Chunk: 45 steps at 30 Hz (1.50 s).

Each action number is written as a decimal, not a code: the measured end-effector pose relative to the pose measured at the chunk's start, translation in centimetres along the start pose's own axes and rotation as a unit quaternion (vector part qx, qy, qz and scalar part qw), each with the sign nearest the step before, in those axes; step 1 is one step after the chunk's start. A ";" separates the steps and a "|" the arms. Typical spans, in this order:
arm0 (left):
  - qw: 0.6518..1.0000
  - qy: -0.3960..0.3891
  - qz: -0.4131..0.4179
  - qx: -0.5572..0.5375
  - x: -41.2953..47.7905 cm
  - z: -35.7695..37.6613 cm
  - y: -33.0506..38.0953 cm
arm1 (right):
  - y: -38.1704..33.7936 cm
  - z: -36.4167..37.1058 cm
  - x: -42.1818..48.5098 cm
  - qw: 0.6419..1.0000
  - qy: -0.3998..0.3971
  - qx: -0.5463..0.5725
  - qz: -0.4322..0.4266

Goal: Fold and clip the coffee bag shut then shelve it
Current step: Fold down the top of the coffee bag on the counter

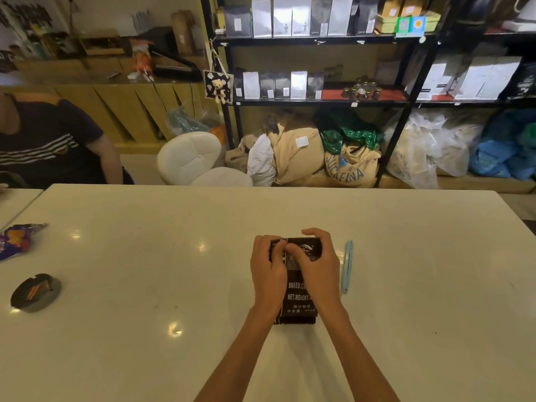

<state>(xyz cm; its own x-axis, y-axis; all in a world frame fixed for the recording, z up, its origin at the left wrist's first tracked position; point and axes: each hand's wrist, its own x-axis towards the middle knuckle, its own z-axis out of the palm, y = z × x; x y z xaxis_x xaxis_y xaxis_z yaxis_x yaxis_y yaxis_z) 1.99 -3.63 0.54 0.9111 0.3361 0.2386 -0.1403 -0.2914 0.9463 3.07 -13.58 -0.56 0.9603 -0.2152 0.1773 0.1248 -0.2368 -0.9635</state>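
Coffee bag (298, 288) lies flat on the white surface (145, 271), left hand (268, 271) and right hand (314, 268) both closed on its top edge; fold squarely, crease firmly, then reach the blue clip (347, 266) just beside

We hold the coffee bag (298, 288) on the table (145, 285), left hand (268, 271) and right hand (316, 269) gripping its top. Clip (347, 266) just right of our grip; shelves (319, 103) well behind it; ashtray (35, 292) far left.
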 end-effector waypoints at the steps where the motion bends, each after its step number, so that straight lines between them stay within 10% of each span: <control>1: 1.000 0.016 0.005 -0.001 0.2 0.1 0.1 | -0.1 0.2 0.0 1.000 0.019 0.016 -0.007; 7: 0.995 0.085 -0.041 -0.016 1.1 0.6 0.2 | 0.1 0.7 1.6 0.989 0.119 0.080 0.017; 13: 0.981 0.154 -0.102 -0.054 2.1 1.0 -1.0 | 2.4 1.1 -0.1 0.998 0.011 -0.006 0.057; 21: 0.993 0.059 -0.047 0.095 0.7 2.0 -2.6 | 3.8 0.6 -0.3 0.987 0.121 -0.030 0.099; 29: 0.986 0.098 -0.125 -0.048 2.3 1.9 -3.4 | 3.8 0.8 -0.9 0.994 0.062 -0.044 0.074; 34: 0.993 -0.046 -0.095 -0.054 1.3 0.9 -4.1 | 3.2 -0.6 0.0 0.971 0.022 0.025 0.238; 38: 0.992 -0.103 -0.073 0.011 0.5 -0.4 -5.5 | 4.6 -5.0 1.1 0.961 0.108 -0.224 0.124; 45: 0.974 -0.220 -0.049 0.028 1.3 -2.5 -6.4 | 8.9 -12.2 1.6 0.816 -0.248 -0.515 -0.085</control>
<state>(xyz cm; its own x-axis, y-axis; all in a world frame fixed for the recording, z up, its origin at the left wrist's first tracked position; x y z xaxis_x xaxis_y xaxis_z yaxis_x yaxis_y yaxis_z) 3.16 0.88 -4.64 0.9987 -0.0472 0.0189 -0.0334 -0.3297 0.9435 2.71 -27.58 -6.43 0.9654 0.2542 -0.0579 0.2373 -0.9488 -0.2086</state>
